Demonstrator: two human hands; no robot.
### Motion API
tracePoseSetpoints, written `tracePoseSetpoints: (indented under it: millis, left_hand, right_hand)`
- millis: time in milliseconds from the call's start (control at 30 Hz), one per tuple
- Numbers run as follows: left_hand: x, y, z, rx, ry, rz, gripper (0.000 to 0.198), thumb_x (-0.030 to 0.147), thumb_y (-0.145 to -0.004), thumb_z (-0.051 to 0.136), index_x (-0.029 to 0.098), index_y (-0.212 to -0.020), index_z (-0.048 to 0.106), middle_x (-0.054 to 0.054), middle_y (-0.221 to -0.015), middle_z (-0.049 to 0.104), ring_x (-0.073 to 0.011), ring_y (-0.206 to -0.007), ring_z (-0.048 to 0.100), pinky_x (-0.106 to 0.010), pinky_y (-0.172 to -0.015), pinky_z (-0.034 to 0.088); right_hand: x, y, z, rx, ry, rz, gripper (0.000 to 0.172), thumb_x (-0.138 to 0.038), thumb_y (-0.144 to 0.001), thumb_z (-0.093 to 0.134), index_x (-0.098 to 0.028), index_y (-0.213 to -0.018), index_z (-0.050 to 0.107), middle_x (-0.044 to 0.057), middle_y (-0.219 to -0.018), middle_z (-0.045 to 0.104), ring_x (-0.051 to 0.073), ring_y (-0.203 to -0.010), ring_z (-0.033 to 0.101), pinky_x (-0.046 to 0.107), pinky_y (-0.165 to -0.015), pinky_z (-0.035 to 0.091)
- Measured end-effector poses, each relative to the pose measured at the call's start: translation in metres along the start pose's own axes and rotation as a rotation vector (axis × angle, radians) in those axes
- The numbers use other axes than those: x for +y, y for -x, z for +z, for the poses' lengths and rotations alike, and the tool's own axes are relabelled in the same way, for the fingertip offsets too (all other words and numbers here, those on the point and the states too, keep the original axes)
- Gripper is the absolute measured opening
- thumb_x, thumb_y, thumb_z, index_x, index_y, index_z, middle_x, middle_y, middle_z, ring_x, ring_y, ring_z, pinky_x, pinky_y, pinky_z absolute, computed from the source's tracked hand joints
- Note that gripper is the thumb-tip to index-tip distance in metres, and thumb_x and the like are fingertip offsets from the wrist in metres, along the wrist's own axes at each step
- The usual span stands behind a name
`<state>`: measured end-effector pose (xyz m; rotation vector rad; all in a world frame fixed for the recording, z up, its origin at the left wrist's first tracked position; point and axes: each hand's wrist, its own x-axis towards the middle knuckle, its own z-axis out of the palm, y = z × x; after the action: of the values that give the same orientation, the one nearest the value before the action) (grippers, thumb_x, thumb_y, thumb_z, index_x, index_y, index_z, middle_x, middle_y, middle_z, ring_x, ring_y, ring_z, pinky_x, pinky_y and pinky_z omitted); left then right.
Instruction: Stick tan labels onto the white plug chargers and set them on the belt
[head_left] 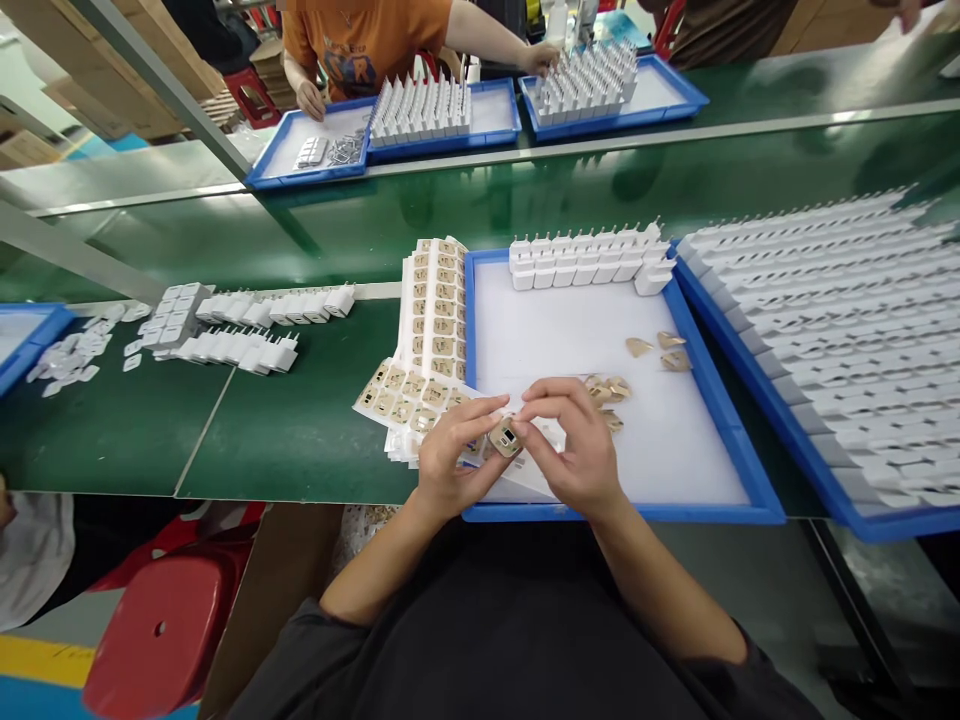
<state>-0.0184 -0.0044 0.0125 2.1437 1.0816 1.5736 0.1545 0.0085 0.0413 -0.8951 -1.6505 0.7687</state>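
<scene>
Over the front of a blue-rimmed tray [720,513], my left hand [459,455] grips a small plug charger [505,437] between thumb and fingers. Its visible end carries a tan film with a dark opening. My right hand [576,445] is closed, thumb and fingertips pinching at the charger's upper right edge; whether they hold the film there I cannot tell. Sheets of tan stickers [435,310] lie left of the tray, some reaching under my left hand. Curled tan film pieces [611,390] lie just beyond my right hand.
White chargers [585,262] line the tray's back. Another tray on the right holds many rows of chargers [832,340]. To the left are more chargers [240,345] and loose white pieces [75,350]. Across the bench, a co-worker's hand [541,58] touches chargers in a tray.
</scene>
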Motion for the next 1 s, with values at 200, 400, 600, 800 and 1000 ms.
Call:
tracePoseSetpoints:
  millis: [200,400,600,800,1000]
  left_hand:
    - [-0.006,-0.006,-0.018,0.06,-0.068,-0.258,0.041,0.023,-0.087,0.074,0.022,-0.121,0.052,-0.013,-0.122,0.073,-0.0264,-0.117,0.068,-0.044,-0.096,0.057]
    - [-0.049,-0.02,-0.074,0.151,-0.242,-0.452,0.041,0.022,-0.087,0.068,0.021,-0.126,0.058,-0.011,-0.126,0.066,-0.0235,-0.116,0.066,-0.035,-0.095,0.056]
    - [-0.132,-0.018,-0.145,0.103,-0.782,-0.552,0.028,0.024,-0.084,0.067,0.019,-0.112,0.066,-0.011,-0.117,0.063,-0.0245,-0.104,0.066,-0.037,-0.092,0.055]
    - [-0.17,0.001,-0.181,0.118,-0.991,-0.668,0.021,0.022,-0.08,0.069,0.017,-0.1,0.062,-0.014,-0.111,0.063,-0.0385,-0.121,0.052,-0.054,-0.104,0.04]
    - [-0.171,-0.006,-0.188,0.142,-1.042,-0.681,0.02,0.028,-0.087,0.063,0.017,-0.102,0.057,-0.016,-0.116,0.059,-0.0415,-0.126,0.043,-0.062,-0.105,0.033]
  right_hand:
    - [0.009,0.003,-0.022,-0.128,-0.073,-0.07,0.011,-0.018,-0.092,0.064,-0.028,-0.097,0.067,0.003,-0.089,0.071,0.022,-0.084,0.067,0.038,-0.075,0.054]
    - [0.055,0.006,-0.057,-0.227,0.516,0.181,0.024,-0.04,-0.096,0.056,-0.026,-0.103,0.074,0.009,-0.115,0.072,0.032,-0.107,0.066,0.05,-0.092,0.051]
    - [0.072,0.01,-0.058,-0.22,0.581,0.201,0.033,-0.047,-0.097,0.05,-0.026,-0.107,0.074,0.008,-0.124,0.069,0.03,-0.114,0.065,0.047,-0.094,0.053]
    - [0.077,0.01,-0.055,-0.246,0.568,0.167,0.033,-0.047,-0.098,0.049,-0.026,-0.106,0.073,0.007,-0.12,0.071,0.029,-0.114,0.066,0.046,-0.099,0.052]
    - [0.078,0.013,-0.051,-0.237,0.56,0.098,0.026,-0.04,-0.099,0.051,-0.025,-0.105,0.072,0.007,-0.114,0.072,0.028,-0.108,0.068,0.047,-0.095,0.054]
